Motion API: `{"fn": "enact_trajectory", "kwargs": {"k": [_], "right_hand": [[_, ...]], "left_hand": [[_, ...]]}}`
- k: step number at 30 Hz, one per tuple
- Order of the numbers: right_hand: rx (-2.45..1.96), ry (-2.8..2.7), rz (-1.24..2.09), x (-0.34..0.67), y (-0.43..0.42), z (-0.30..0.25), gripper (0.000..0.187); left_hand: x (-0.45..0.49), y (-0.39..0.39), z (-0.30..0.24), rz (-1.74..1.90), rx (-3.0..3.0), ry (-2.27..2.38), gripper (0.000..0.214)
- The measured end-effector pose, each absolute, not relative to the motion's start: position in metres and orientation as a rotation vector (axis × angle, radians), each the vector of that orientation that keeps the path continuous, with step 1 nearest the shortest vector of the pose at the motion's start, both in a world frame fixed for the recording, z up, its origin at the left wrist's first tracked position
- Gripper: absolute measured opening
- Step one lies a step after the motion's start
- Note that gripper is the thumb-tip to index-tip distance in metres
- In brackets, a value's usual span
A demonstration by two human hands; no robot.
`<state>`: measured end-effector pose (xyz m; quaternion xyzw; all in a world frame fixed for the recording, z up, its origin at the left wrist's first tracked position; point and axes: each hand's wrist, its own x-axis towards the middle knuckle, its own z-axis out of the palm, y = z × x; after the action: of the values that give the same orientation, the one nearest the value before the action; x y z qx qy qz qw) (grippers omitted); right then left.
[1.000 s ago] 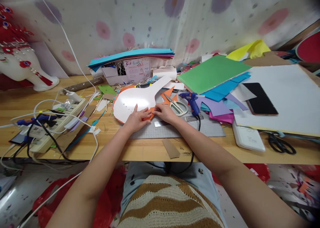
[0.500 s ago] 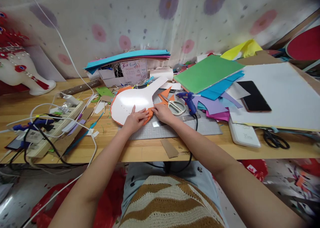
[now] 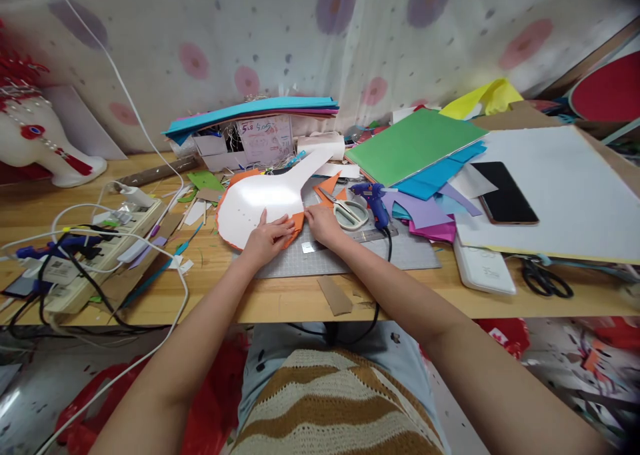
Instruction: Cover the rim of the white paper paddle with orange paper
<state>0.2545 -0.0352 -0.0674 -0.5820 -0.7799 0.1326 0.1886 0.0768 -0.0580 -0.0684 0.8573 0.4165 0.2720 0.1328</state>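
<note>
A white paddle-shaped board [image 3: 260, 198] with a long handle lies in front of me, its glossy face up. Orange sheet material [image 3: 297, 231] wraps around its rounded edge. My left hand [image 3: 269, 240] lies flat on the board's lower right part, fingers stretched out and pressing at the orange edge. At the board's right edge, near the handle's base, my right hand [image 3: 324, 226] has its fingers closed on the orange sheet's edge; its fingertips are partly hidden. Scissors with pale handles [image 3: 351, 214] and a blue glue gun [image 3: 374, 203] lie just right of it.
Under the work is a grey cutting mat [image 3: 410, 254] with a metal ruler. Green sheet [image 3: 417, 145], purple scraps and a phone [image 3: 505, 192] lie to the right, with black scissors [image 3: 546, 279] near the edge. A power strip [image 3: 107, 255] with tangled cables fills the left.
The orange flap by my right hand now lies folded closer against the white board. My right hand has barely shifted; my left hand stays on the board. The whole view has moved slightly.
</note>
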Motion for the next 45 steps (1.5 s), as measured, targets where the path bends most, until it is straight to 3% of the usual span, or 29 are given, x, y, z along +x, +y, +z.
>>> {"fn": "enact_trajectory", "kwargs": {"k": [22,35,45], "right_hand": [[-1.607,-2.347,0.194,0.254,-0.032,-0.072,0.03],[-1.276,-2.58,0.001,0.259,-0.053,-0.068,0.021],[-0.875,-2.839,0.018,0.27,-0.014,-0.05,0.02]], "left_hand": [[0.077,-0.057,-0.074,0.815,2.463,1.226,0.019],[0.079,-0.057,-0.075,0.843,2.476,1.247,0.02],[0.076,-0.055,-0.072,0.752,2.474,1.26,0.025]]}}
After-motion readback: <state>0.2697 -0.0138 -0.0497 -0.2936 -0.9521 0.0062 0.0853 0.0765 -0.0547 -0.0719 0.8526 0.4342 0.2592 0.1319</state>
